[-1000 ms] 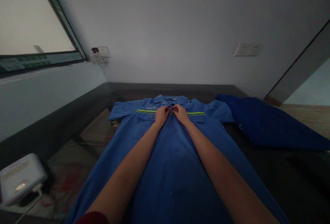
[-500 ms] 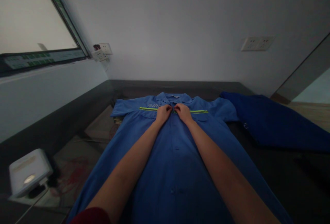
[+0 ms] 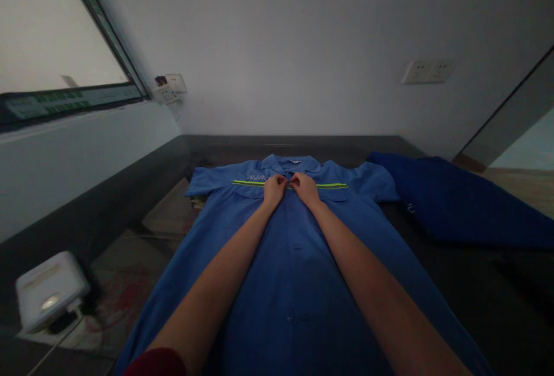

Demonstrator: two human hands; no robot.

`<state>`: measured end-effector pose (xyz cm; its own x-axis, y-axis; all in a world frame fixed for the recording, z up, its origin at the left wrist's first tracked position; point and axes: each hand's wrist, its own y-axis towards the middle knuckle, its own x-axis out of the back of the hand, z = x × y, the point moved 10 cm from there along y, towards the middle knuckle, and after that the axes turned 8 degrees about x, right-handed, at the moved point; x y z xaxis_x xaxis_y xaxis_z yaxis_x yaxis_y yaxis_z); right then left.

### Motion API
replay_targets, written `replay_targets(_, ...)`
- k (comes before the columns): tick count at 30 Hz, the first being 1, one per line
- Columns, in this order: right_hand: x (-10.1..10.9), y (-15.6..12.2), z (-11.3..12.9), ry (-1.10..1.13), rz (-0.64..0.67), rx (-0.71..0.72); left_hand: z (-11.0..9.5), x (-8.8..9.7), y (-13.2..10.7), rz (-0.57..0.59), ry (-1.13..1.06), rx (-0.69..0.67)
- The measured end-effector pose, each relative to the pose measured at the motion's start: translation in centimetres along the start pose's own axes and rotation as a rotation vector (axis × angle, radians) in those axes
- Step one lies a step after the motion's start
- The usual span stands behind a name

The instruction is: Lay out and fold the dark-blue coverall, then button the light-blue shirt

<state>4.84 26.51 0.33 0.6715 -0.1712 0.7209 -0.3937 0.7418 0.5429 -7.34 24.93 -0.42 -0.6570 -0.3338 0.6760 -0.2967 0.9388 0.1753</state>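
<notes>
A blue short-sleeved work shirt (image 3: 259, 260) lies spread front side up, collar at the far end. Across its chest runs a yellow-green stripe, with white lettering above it on the left. My left hand (image 3: 274, 190) pinches the front placket at the height of the stripe. Close against it, my right hand (image 3: 305, 188) pinches the placket's other side, the fingertips of both almost touching. Whatever small part sits between the fingertips is hidden. A button (image 3: 290, 316) shows lower down on the shirt front.
Dark blue folded cloth (image 3: 459, 203) lies to the right, touching the shirt's sleeve. A white box-shaped device (image 3: 52, 289) with a cable stands at the left on the dark table (image 3: 151, 162). Wall sockets (image 3: 428, 71) are on the wall behind; a window frame (image 3: 104, 24) is upper left.
Both hands stay at the placket, and their fingertips have come slightly closer together. The shirt lies as before; the view has shifted a little.
</notes>
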Motion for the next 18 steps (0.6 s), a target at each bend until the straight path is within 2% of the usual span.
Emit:
replay_targets(5,-0.3,0.1,-0.2,0.009,0.02,-0.007,-0.2,-0.2,-0.2,-0.003,0.016,-0.011)
replay_targets(14,-1.1,0.4,-0.5,0.0,0.048,-0.024,-1.2,0.3,-0.9,-0.077,0.129,-0.17)
replay_targets(18,-1.2,0.5,-0.5,0.007,0.057,-0.03,-1.3,-0.1,-1.0,-0.047,0.184,-0.18)
